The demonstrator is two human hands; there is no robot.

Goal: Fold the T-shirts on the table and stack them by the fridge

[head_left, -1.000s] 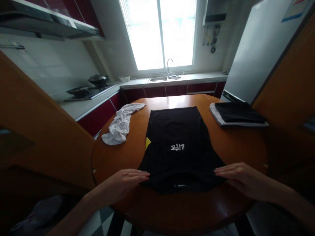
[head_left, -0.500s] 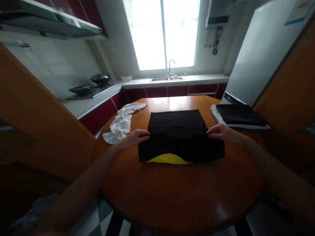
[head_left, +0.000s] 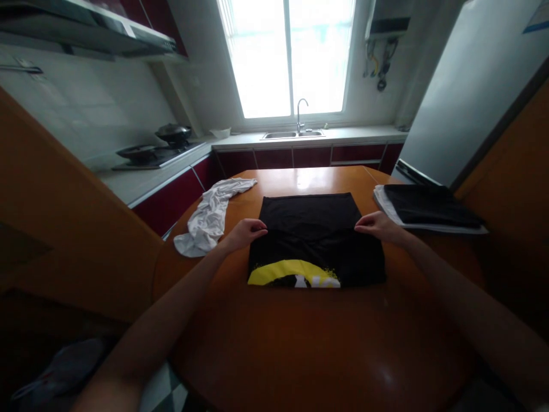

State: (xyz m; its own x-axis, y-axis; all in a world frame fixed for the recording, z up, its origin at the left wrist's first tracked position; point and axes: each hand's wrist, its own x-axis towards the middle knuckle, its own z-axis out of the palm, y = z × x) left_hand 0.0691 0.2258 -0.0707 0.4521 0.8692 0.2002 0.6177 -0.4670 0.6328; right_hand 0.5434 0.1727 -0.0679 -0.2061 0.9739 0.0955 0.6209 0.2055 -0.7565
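A black T-shirt [head_left: 309,240] lies folded over on the wooden table [head_left: 317,337], its near part showing a yellow arc and some white print. At its left side my left hand [head_left: 247,233] pinches the fabric at the upper layer's edge. My right hand [head_left: 376,226] pinches the matching spot on the right side. Both hands are closed, thumbs against fingers, and the upper layer rests nearly flat between them. How the layers lie underneath is hidden.
A crumpled white garment [head_left: 210,214] lies at the table's left. On the right is a stack of folded black and white clothes [head_left: 429,206]. Behind the table run a counter with a sink [head_left: 291,135] and a stove [head_left: 163,155]; a fridge [head_left: 441,97] stands at right.
The T-shirt's raised upper layer has come down flatter, and more of the yellow and white print shows. Both hands have moved slightly inward and up in the view, still pinching the cloth.
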